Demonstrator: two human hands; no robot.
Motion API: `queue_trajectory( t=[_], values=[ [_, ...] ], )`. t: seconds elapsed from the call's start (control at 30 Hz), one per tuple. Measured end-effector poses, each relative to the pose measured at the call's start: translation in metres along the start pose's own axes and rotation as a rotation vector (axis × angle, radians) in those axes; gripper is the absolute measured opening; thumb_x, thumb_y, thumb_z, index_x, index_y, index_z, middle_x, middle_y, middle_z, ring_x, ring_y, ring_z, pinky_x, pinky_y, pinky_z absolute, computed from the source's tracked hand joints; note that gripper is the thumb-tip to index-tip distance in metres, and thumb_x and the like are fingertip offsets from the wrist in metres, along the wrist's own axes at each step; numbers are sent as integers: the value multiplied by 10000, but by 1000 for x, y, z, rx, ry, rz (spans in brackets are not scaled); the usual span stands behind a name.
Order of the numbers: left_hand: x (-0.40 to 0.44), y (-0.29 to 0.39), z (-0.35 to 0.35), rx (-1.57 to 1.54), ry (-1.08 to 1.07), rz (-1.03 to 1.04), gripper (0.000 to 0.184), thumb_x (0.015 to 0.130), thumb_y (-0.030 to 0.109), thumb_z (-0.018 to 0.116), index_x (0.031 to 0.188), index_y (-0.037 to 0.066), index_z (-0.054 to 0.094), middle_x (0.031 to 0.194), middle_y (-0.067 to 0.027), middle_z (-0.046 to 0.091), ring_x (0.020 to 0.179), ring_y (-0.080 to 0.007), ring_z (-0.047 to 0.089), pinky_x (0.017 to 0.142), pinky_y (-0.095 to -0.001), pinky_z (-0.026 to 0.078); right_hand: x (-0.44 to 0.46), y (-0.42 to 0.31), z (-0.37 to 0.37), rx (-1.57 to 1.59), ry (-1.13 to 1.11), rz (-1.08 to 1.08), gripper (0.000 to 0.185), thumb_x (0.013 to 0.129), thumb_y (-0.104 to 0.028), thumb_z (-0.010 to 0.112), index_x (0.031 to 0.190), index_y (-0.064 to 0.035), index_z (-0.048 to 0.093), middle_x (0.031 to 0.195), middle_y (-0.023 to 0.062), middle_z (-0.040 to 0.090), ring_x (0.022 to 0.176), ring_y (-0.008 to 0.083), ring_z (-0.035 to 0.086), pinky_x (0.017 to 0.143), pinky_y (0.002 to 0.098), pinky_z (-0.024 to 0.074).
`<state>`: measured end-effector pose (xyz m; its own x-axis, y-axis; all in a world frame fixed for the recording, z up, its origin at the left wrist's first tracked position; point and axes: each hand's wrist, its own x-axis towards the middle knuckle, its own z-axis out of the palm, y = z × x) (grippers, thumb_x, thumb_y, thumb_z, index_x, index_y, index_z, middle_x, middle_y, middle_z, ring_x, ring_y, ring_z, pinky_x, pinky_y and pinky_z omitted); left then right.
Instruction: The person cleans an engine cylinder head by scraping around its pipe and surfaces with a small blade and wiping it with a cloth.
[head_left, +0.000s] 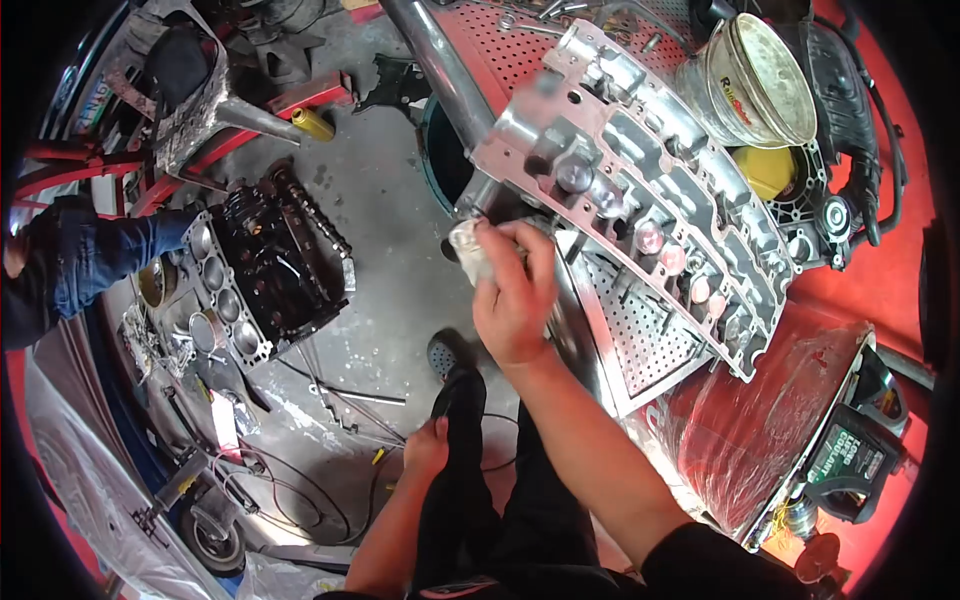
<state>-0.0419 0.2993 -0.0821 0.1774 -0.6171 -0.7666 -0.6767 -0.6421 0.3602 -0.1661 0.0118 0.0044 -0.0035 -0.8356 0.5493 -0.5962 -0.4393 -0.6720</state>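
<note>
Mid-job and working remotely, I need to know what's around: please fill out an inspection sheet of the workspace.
Surface: red table, with a perforated metal tray under the engine part.
Job's things: engine part on the tray; pale rag beside it, contact unclear.
Clutter: bucket and coolant jug nearby; engine block below.
Hands: right hand grips the rag; left hand low down, contents unclear.
Cables: thin cables or hoses loose on the floor.
Surroundings: another person's blue clothing, far left.

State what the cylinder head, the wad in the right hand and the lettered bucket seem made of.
Cylinder head: likely cast aluminium, silver-grey with shinier patches. Wad in the right hand: probably cloth or paper, whitish, matte and crumpled. Bucket: seemingly plastic, pale and scuffed, with printed lettering.
</note>
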Motion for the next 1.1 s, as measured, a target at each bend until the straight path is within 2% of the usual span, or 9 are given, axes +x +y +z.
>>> queue_trajectory(
  t=[0.1,0.17,0.4,0.63,0.7,0.77,0.9,0.97,1.1],
  values=[
    [-5,-29,-3,-19,-47,-17,513,1047,420,350,880,13,613,849,-294,655,842,-517,631,755,-591,494,-36,1,8,-60,-42,261,467,744,110,599,1180,-44,666,1081,172,582,958,360,615,824,395,522],
    [-17,-46,-4,-52,-75,-22,520,1047,427,345,872,15,610,843,-292,655,845,-521,629,754,-593,493,-99,11,-14,-180,-595,573,424,766,83,601,1171,-29,660,1083,178,585,981,377,611,854,416,514],
    [1,-50,-10,-206,-16,8,508,1041,445,368,857,27,592,800,-270,645,826,-507,619,722,-595,460,-29,-38,-50,-218,-143,245,429,742,64,673,1145,-82,691,1067,134,589,900,326,639,733,375,543],
    [-2,-25,-26,-354,-32,-26,484,1037,433,410,862,35,622,784,-229,650,820,-468,641,718,-551,478,-18,-14,-11,-239,-229,188,562,763,59,620,1289,-135,600,998,125,587,764,329,650,625,420,533],
    [-5,-22,-33,-387,-52,-36,478,1035,432,421,868,38,634,786,-222,652,825,-458,645,718,-529,486,-52,-14,-29,-359,-764,133,536,772,-5,652,1286,-143,590,981,106,580,796,316,648,639,421,542],
    [6,-1,-58,-540,-60,-71,435,1029,401,462,884,33,644,786,-220,650,823,-448,644,700,-486,490,-80,-19,-57,-379,-814,187,530,767,-40,670,1279,-150,592,990,95,579,808,297,646,645,422,544],
    [52,80,-157,-587,345,412,321,1006,300,533,893,19,638,796,-217,628,753,-432,618,648,-477,471,-55,9,-96,-522,-830,130,555,718,-118,735,1256,-183,615,1053,64,584,806,266,629,663,393,533],
    [75,130,-208,-410,437,604,370,1011,346,526,887,20,651,749,-147,642,668,-351,613,615,-412,467,-29,26,-101,-539,-817,-152,528,688,-150,737,1208,-189,652,1014,44,594,755,237,595,652,365,505],
    [99,204,-274,40,391,892,334,970,340,573,812,57,656,737,-141,632,713,-380,625,633,-444,497,-23,40,-98,-450,-866,-378,509,622,-193,728,1129,-177,686,1023,35,609,787,233,602,654,368,502]
  ],
)
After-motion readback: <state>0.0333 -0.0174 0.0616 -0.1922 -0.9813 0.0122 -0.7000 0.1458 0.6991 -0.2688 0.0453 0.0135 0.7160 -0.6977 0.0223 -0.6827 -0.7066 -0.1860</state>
